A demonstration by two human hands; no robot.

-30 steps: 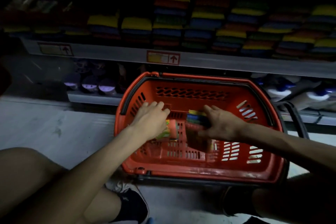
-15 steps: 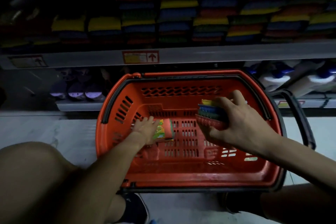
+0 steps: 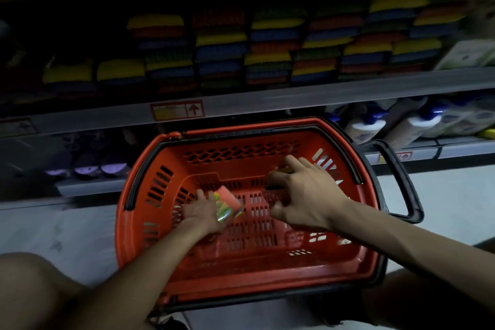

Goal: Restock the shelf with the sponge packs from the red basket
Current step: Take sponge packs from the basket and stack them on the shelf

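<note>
The left hand (image 3: 203, 211) has now gripped and tilted up its sponge pack (image 3: 227, 205).

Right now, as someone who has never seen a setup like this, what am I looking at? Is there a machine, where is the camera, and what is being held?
No machine here: these are a person's two bare hands, filmed by one wide-angle camera worn on the head, looking forward and down. That is why the arms reach in from the bottom. On the floor stands a red slotted plastic basket. The left hand holds a pink sponge pack with a bright printed label. The right hand has a second sponge pack in its grip, mostly hidden by the fingers. Above is the grey metal shelf, stacked with yellow, blue, red and green sponge packs. Lower right lie white bottles with blue caps.
</note>
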